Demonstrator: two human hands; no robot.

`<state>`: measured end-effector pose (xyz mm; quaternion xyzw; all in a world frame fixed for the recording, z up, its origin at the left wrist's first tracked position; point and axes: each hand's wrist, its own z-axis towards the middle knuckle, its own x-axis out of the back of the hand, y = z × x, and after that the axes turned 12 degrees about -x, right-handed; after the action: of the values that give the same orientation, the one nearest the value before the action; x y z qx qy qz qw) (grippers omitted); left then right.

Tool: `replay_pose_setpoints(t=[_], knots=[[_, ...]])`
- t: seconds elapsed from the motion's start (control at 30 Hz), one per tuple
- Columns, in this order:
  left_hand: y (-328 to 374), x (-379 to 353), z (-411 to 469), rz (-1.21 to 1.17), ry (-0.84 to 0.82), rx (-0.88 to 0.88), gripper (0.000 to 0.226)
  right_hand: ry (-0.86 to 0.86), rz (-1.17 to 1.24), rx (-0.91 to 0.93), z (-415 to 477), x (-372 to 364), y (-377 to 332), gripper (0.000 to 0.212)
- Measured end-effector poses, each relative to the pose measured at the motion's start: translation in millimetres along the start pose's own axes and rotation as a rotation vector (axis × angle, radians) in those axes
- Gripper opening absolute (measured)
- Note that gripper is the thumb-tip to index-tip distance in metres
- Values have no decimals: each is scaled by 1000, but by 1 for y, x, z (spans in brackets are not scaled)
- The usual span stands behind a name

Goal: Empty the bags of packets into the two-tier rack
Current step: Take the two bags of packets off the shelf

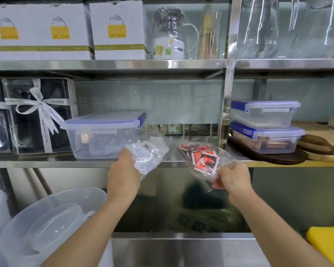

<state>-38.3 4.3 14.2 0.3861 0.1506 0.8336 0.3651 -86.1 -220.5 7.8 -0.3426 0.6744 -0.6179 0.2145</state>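
My left hand (123, 173) grips a crumpled clear plastic bag (149, 153) in front of the middle steel shelf (46, 163). I cannot tell what is inside this bag. My right hand (230, 177) pinches the lower end of a second clear bag (202, 159) that holds several red and white packets. Both bags hang at the shelf's front edge, side by side and a little apart. No two-tier rack can be made out in view.
A lidded clear tub (104, 134) with a blue clip stands on the shelf just left of the bags. Two stacked lidded tubs (266, 126) sit on a dark tray at the right. Gift box (37, 114) at left; white cartons (118, 29) above; bowls (46, 224) lower left.
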Motion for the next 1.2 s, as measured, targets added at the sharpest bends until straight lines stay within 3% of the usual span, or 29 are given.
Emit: replay_pose_setpoints(t=[0.1,0.17,0.33,0.47,0.57,0.7,0.77,0.83,0.9,1.1,1.2], knots=[[9,23,6,69,-72,-247,20,-11,-277,200,-10,27,-11,19],[17,43,15,102,-114,-319,23,0,-406,329,-20,45,-23,20],[45,88,30,120,-204,-388,42,-37,-664,485,-49,89,-54,23],[68,116,25,65,-302,-357,35,-60,-786,579,-74,120,-79,20],[89,135,10,59,-455,-367,36,-124,-959,650,-99,138,-87,18],[116,158,-22,80,-746,-374,28,-339,-1201,610,-148,153,-79,33],[124,169,-43,65,-894,-375,18,-392,-1338,613,-173,158,-68,25],[132,180,-68,134,-985,-441,22,-431,-1458,648,-196,163,-56,13],[139,192,-92,176,-1057,-519,25,-424,-1575,658,-219,168,-46,25],[147,225,-142,157,-1101,-609,26,-351,-1638,893,-278,187,-27,23],[145,239,-161,78,-1101,-600,26,-446,-1570,838,-303,195,-19,22]])
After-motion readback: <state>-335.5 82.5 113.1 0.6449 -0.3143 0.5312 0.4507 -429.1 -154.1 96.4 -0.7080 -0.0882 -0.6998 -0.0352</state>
